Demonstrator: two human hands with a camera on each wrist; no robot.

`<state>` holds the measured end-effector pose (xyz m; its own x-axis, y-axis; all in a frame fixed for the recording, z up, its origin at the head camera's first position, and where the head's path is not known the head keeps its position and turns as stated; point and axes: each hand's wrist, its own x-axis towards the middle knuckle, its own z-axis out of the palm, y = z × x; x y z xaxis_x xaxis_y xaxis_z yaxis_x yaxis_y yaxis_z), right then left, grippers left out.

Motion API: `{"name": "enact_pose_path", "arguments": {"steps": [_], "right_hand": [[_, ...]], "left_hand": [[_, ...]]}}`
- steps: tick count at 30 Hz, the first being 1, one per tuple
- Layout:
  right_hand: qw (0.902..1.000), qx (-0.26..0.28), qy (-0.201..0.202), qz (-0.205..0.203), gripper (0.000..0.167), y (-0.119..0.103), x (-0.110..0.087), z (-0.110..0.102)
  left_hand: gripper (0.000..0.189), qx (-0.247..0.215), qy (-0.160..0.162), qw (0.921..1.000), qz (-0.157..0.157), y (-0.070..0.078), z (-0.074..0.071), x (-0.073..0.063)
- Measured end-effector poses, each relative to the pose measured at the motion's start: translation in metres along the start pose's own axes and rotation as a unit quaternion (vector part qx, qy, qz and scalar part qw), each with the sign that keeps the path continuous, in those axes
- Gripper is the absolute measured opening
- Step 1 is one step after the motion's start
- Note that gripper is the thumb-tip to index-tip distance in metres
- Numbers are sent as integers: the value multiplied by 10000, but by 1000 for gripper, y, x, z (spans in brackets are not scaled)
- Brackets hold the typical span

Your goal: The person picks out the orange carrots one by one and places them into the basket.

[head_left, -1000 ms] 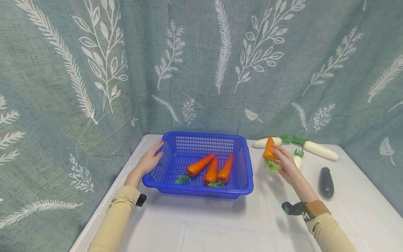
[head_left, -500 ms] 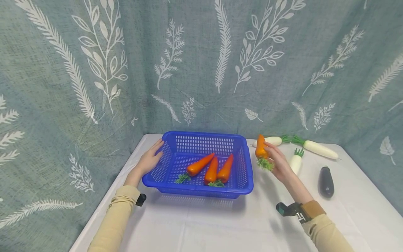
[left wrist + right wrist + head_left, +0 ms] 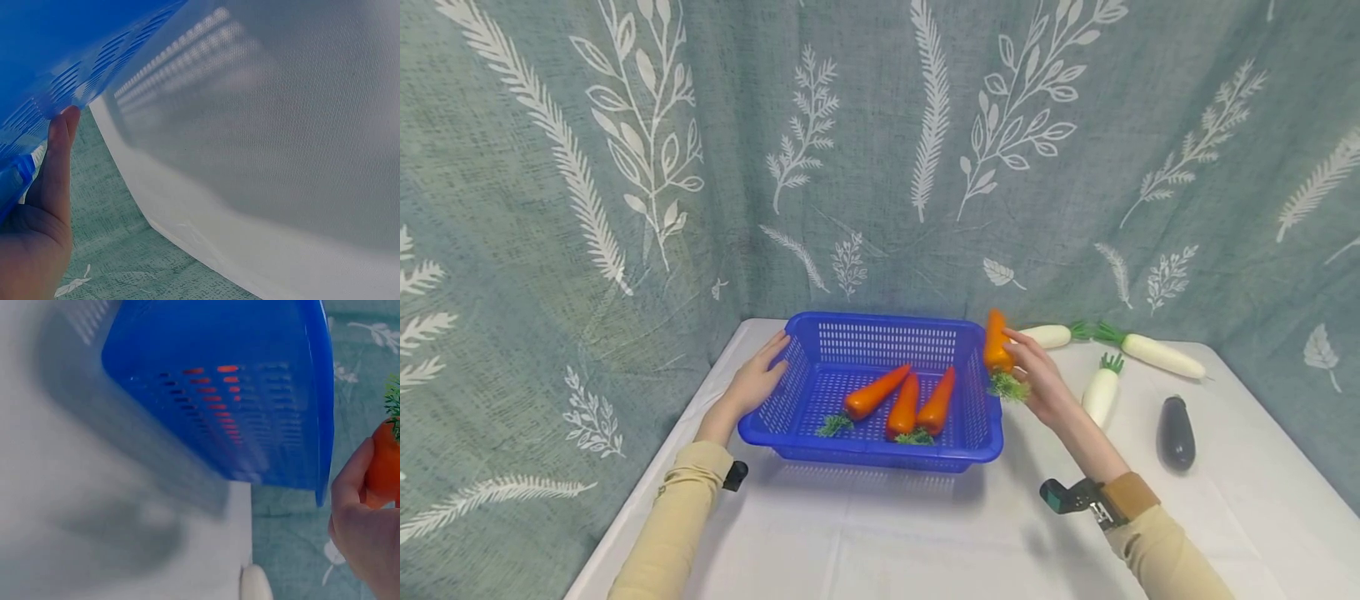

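A blue plastic basket [image 3: 871, 451] with slotted walls stands on the table. In it lie three orange carrots with green tops, such as the left carrot [image 3: 877, 393]. My left hand [image 3: 752, 386] holds the basket's left rim, its fingers along the outer wall in the left wrist view. My right hand [image 3: 1038, 375] grips another carrot [image 3: 997, 343] by its thick body, tip up and leafy top down. That carrot is raised over the basket's right rim. In the right wrist view, the held carrot [image 3: 384, 465] is partly cut off at the frame edge.
On the right of the table lie three white radishes, among them the near radish [image 3: 1102, 395] and the far-right radish [image 3: 1163, 357]. A dark eggplant [image 3: 1177, 435] lies nearer the front. A patterned green curtain [image 3: 880, 167] hangs behind the white table [image 3: 865, 533].
My right hand has carried the carrot leftward and slightly up, from over the radishes to the basket's right rim. My left hand and the basket have stayed in place.
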<state>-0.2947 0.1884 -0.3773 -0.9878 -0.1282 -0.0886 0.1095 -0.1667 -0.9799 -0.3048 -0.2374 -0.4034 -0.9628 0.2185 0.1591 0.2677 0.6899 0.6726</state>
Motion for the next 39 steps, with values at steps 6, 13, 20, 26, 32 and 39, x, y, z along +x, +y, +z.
{"name": "enact_pose_path", "arguments": {"steps": [6,13,20,26,32,39], "right_hand": [[9996,-90,-173,-216,56,-2,3,12],[9992,10,-359,-198,55,0,4,28],[9978,-354,-513,-224,54,7,5,42],[9973,-242,-664,-199,51,11,6,57],[9967,-59,-754,-277,47,16,7,73],[9978,-1,-653,-122,47,26,7,88]], "left_hand": [[50,22,-23,10000,-18,0,0,0],[50,-35,21,10000,7,1,0,-1],[50,-53,13,10000,-5,1,0,-1],[50,-49,10,10000,6,1,0,0],[50,-34,-18,10000,-40,-2,1,2],[50,-55,-5,10000,-17,-1,1,1]]}}
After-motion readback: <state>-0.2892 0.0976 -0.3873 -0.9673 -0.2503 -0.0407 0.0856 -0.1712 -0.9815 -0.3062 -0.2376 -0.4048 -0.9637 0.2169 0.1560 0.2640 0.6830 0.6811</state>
